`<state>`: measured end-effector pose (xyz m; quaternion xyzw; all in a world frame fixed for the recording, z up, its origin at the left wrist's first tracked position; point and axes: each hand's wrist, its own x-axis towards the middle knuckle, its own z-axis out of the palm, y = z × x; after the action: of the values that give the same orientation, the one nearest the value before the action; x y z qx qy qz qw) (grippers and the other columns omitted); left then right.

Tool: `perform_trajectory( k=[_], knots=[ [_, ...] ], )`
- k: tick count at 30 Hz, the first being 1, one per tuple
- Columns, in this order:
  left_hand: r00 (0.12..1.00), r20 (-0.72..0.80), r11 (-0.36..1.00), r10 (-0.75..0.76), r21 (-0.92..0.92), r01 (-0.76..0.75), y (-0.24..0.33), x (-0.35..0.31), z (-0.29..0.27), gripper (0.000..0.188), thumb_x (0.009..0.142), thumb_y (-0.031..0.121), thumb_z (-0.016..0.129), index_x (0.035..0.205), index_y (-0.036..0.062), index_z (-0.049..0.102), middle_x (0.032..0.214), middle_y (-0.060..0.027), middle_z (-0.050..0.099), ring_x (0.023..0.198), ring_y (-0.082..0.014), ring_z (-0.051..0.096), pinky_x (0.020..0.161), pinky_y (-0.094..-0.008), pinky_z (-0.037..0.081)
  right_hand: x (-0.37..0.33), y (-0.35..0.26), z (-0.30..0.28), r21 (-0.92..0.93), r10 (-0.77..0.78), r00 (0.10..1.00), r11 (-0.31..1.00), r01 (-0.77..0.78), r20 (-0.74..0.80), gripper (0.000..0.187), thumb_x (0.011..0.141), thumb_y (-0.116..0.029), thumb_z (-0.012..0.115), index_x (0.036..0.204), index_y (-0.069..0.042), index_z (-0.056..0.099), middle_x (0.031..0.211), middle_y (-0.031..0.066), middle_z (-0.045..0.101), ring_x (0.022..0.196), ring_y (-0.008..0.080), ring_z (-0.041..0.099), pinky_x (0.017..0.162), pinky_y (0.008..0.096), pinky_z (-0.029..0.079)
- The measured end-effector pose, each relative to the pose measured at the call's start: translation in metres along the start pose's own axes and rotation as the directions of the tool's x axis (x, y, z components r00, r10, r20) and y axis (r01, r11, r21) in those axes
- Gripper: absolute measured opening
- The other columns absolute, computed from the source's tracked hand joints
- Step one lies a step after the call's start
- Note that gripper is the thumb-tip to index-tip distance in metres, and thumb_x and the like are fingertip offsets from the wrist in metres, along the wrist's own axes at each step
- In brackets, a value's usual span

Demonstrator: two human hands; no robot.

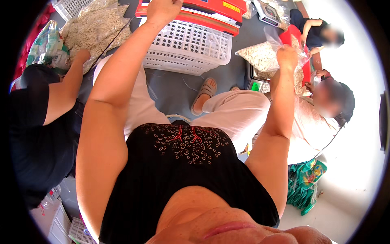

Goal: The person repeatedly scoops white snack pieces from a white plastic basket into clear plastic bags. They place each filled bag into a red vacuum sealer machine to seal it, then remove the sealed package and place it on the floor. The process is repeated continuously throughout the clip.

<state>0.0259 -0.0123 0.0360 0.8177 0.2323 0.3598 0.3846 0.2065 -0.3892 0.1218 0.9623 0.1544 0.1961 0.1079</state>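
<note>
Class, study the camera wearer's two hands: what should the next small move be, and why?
Probably ease the bag of pale pieces leftward, toward the red equipment on the white crate. The right hand grips the bag's clear plastic, while the left hand is by that equipment, though whether it touches is unclear.

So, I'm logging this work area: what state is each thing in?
Clear bag: partly filled, held up
Right hand: closed on the bag
Left hand: at the red machine, grip unclear
Red machine: set on the white crate
White crate: bearing the machine
Nearer scale: display lit green
Bags at upper left: filled, heaped
Green bags: bunched together
</note>
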Motion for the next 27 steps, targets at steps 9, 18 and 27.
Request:
perform_trajectory(
  k=[9,18,27],
  knots=[
    [0.981,0.195,0.999,0.027,-0.042,-0.019,0.014,-0.009,0.004,0.020,0.079,0.024,0.068,0.091,0.0089,0.068,0.083,-0.0060,0.068,0.073,-0.0175,0.063,0.069,-0.0297,0.049,0.000,-0.087,-0.068,0.393,-0.141,0.983,0.902,0.176,-0.116,0.030,0.081,-0.031,0.058,0.097,-0.008,0.069,0.091,0.0187,0.067,0.090,0.0368,0.063,0.081,0.0431,0.049],
    [0.880,0.354,0.947,0.316,-0.171,-0.271,0.023,-0.025,0.029,0.028,0.071,0.030,0.074,0.090,0.0106,0.068,0.089,-0.0086,0.067,0.087,-0.0273,0.062,0.077,-0.0375,0.049,-0.034,-0.192,0.004,0.926,-0.269,0.931,0.348,-0.146,0.248,0.028,0.080,-0.030,0.067,0.084,-0.003,0.071,0.068,0.0070,0.065,0.065,0.0140,0.058,0.063,0.0292,0.045],
    [0.820,0.365,0.897,0.440,-0.211,-0.387,0.023,-0.032,0.064,0.023,0.071,0.024,0.074,0.087,0.0099,0.066,0.090,-0.0078,0.065,0.089,-0.0282,0.060,0.078,-0.0384,0.049,-0.028,-0.176,0.009,0.869,-0.464,0.788,-0.074,-0.490,0.405,0.032,0.086,-0.030,0.066,0.096,0.000,0.068,0.087,0.0028,0.066,0.078,0.0094,0.056,0.074,0.0239,0.043]
  ],
)
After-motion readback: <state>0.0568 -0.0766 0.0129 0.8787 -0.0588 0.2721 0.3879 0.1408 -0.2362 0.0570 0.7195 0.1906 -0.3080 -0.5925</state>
